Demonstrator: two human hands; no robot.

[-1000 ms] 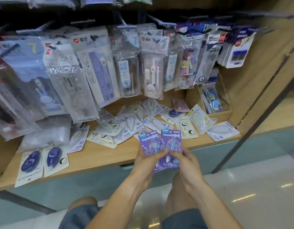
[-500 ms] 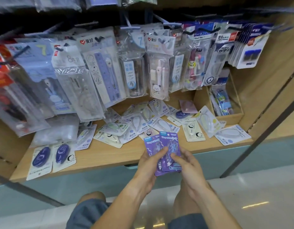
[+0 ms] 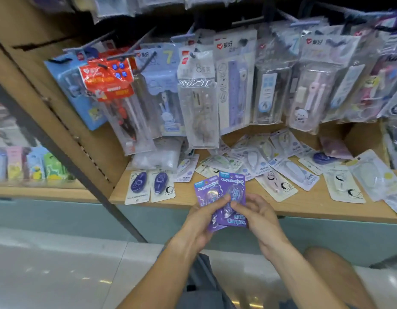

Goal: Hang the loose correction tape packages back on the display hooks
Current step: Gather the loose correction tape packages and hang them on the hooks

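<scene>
**Purple packs squared up in hand, view swung left**

Since the earlier frame the view has swung left, bringing the shelf's left upright [image 3: 59, 121] and a neighbouring bay into sight; the 2 purple packages [image 3: 224, 197] have closed from a fanned spread into a tighter overlap, the right one now in front.

Left hand [image 3: 199, 221]: fingers curled behind the packs, thumb pressed on the front face, pinching both. Right hand [image 3: 257, 216]: thumb and fingertips pinching the right edge of the front pack.

Position: packs held upright just in front of the shelf edge [image 3: 304, 210], above the person's knees. Long axis runs vertically, header ends up and tilted slightly away from the hands. The display hooks [image 3: 148, 39] lie above and beyond, well apart from the packs; which hook is free cannot be told. Judgement: the next move is an upward reach, header first. Neither hand is clearly nearer.

Appearance: purple card backing, clear blister over a small tape dispenser, "Campus" lettering at the foot. Hang holes are too blurred to make out. More loose packages [image 3: 286, 172] lie scattered flat on the shelf.
</scene>
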